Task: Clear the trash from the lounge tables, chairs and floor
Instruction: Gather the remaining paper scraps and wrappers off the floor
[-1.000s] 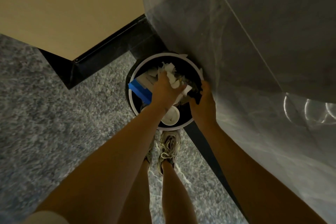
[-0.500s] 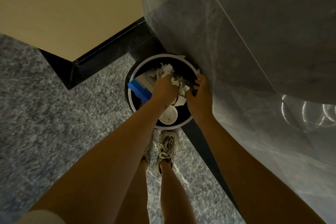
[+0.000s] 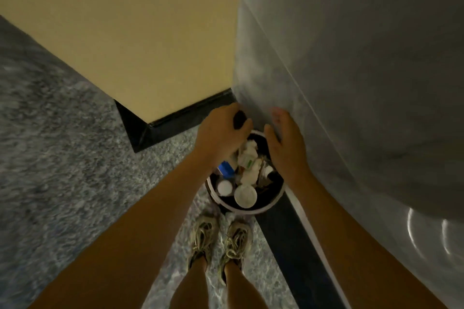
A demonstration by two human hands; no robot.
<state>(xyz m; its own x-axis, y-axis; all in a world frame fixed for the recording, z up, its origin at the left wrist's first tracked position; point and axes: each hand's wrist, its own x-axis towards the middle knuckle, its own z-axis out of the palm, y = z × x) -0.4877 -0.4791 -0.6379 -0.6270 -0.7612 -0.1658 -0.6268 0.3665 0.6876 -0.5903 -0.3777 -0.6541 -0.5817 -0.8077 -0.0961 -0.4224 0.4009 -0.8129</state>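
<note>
A round black trash bin with a white rim [image 3: 251,209] stands on the floor in the corner, just ahead of my shoes. It holds crumpled white paper [image 3: 247,158], a white cup [image 3: 245,195], a small white lid [image 3: 224,187] and a blue item [image 3: 226,168]. My left hand [image 3: 221,133] hovers over the bin's far left side. Its fingers curl around a dark hollow, and I see no trash in them. My right hand [image 3: 285,143] is above the bin's right side, close to the grey wall, with its palm turned inward and fingers apart, holding nothing.
A glossy grey marble wall [image 3: 351,83] runs along the right with a dark baseboard [image 3: 283,233]. A beige wall [image 3: 150,32] with a black baseboard [image 3: 175,120] closes the corner behind the bin. Speckled grey floor [image 3: 62,170] spreads out to the left.
Both hands were down in the bin pressing on crumpled paper. They have now lifted out and moved apart, and the paper stays in the bin. The view sits higher.
</note>
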